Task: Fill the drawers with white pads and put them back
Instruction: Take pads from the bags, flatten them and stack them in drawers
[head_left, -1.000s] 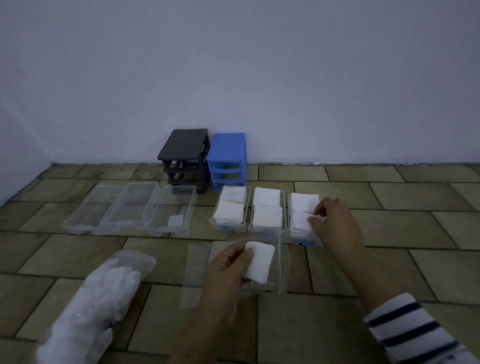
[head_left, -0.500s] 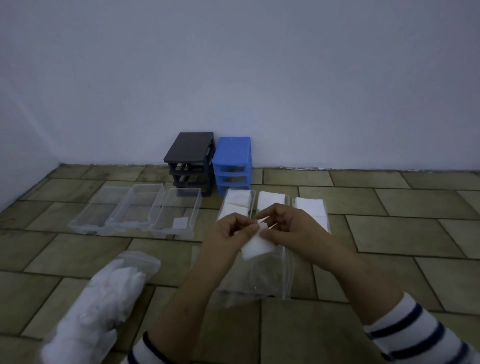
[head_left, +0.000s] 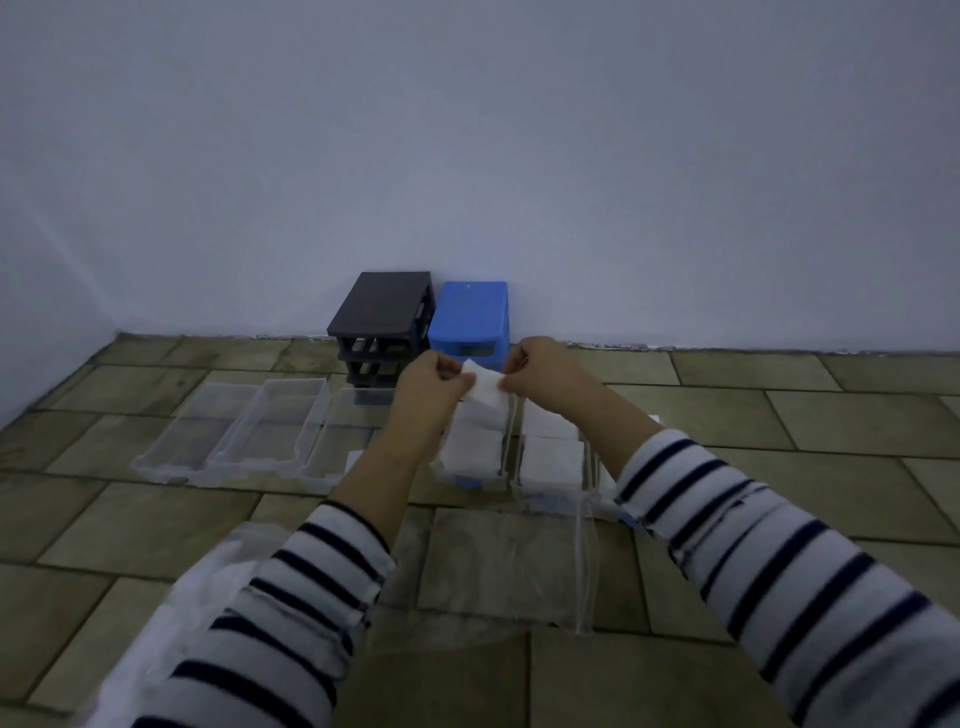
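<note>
Both hands hold one white pad (head_left: 485, 387) up in front of the blue drawer frame (head_left: 469, 319). My left hand (head_left: 428, 387) pinches its left edge and my right hand (head_left: 540, 369) pinches its right edge. Below the hands, clear drawers filled with white pads (head_left: 475, 444) (head_left: 550, 457) stand side by side on the tiled floor; a third is mostly hidden behind my right sleeve. Three clear drawers (head_left: 270, 431) lie to the left; one holds a single small pad, partly hidden. The dark drawer frame (head_left: 382, 312) stands next to the blue one against the wall.
A clear plastic bag (head_left: 511, 564) lies flat on the floor between my arms. A second bag stuffed with white pads (head_left: 171, 639) lies at the lower left, partly under my left sleeve. The wall rises directly behind the frames.
My right hand left the right-hand drawer and joined my left hand on the pad. Both hands rose and moved away from me, towards the frames.
</note>
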